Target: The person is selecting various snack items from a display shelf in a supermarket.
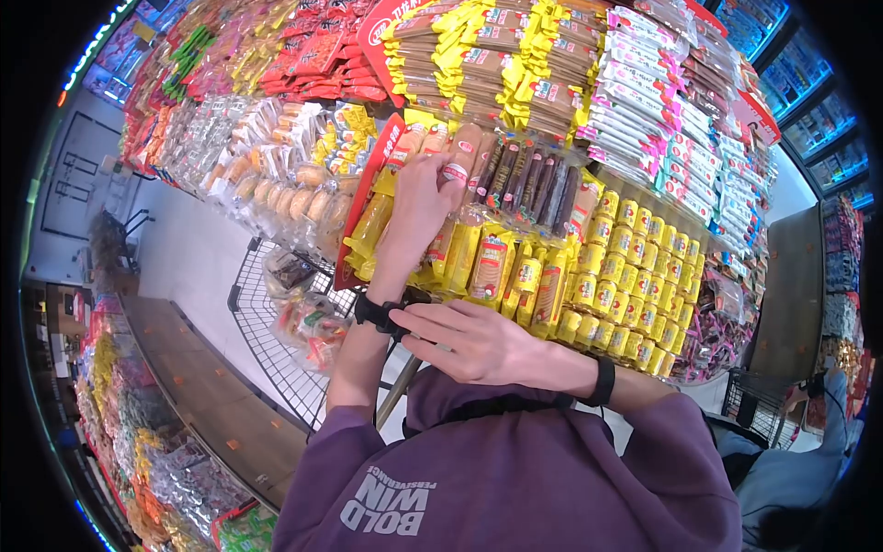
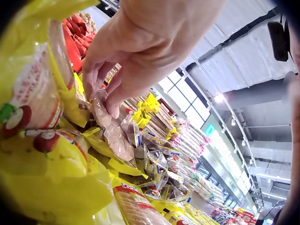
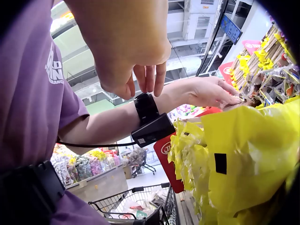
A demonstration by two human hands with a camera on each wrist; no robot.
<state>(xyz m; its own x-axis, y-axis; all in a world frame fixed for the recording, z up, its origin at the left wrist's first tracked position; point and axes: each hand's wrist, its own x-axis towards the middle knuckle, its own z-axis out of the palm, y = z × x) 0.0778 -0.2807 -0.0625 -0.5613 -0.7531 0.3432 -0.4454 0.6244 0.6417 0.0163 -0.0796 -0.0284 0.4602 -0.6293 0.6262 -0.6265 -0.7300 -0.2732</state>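
My left hand (image 1: 425,207) reaches into the snack display, thumb and fingers pinching a clear-wrapped pinkish sausage (image 2: 117,140). Yellow-wrapped sausage packs (image 1: 487,265) lie just below that hand, and dark-wrapped sticks (image 1: 529,184) are to its right. A black band (image 1: 377,315) with a small camera circles my left wrist. Over it comes my right hand (image 1: 474,340), its fingers extended and their tips right at the band. In the right wrist view, the fingers of the right hand (image 3: 129,56) point down at the black strap (image 3: 146,108), holding nothing.
Beside the display stands a wire shopping cart (image 1: 267,313) with bagged goods inside. A red sign board (image 1: 368,202) edges the sausage section. Rows of small yellow cans (image 1: 630,276) fill the right side. Another person's arm (image 1: 828,414) shows at far right, near a second cart (image 1: 754,405).
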